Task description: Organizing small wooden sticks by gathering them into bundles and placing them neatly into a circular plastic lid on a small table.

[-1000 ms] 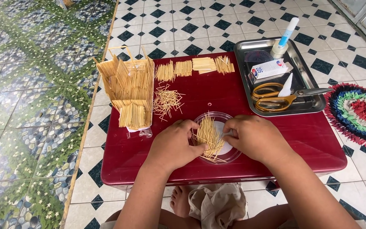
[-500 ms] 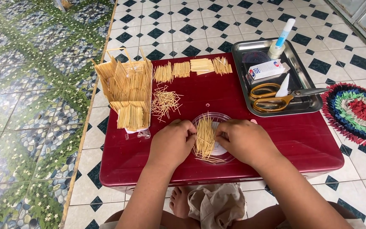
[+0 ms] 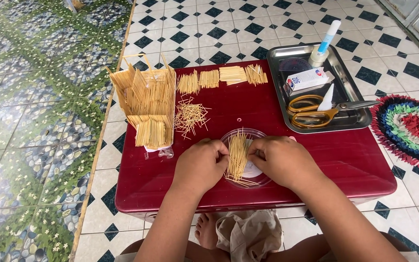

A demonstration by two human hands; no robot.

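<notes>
A person sits on a tiled floor at a low red table [image 3: 316, 160], seen from above their own head. Both hands meet near the table's near edge over a clear round lid [image 3: 263, 179] that holds a flat row of thin wooden sticks [image 3: 237, 157]. The left hand [image 3: 201, 165] has its fingers curled in, pinching the left side of the row; the right hand [image 3: 280, 160] is likewise closed on the right side, fingertips pressing inward (the thumbs are hidden under the knuckles, so the exact grip cannot be told). The sticks lie side by side, pointing away from the person.

To the far left stands a small house-like model of sticks [image 3: 146, 104], with a loose scatter of sticks [image 3: 190, 116] just right of it. Four tidy bundles of cut sticks [image 3: 226, 77] line the far edge. At the far right a metal tray [image 3: 355, 121] holds yellow-handled scissors [image 3: 316, 111], a small box [image 3: 306, 80] and a glue bottle [image 3: 323, 46]. A round rag rug [image 3: 410, 126] lies on the floor to the right.

To do this well, I judge both hands should squeeze evenly so the sticks stay parallel with their ends level and none ride up over a neighbour
</notes>
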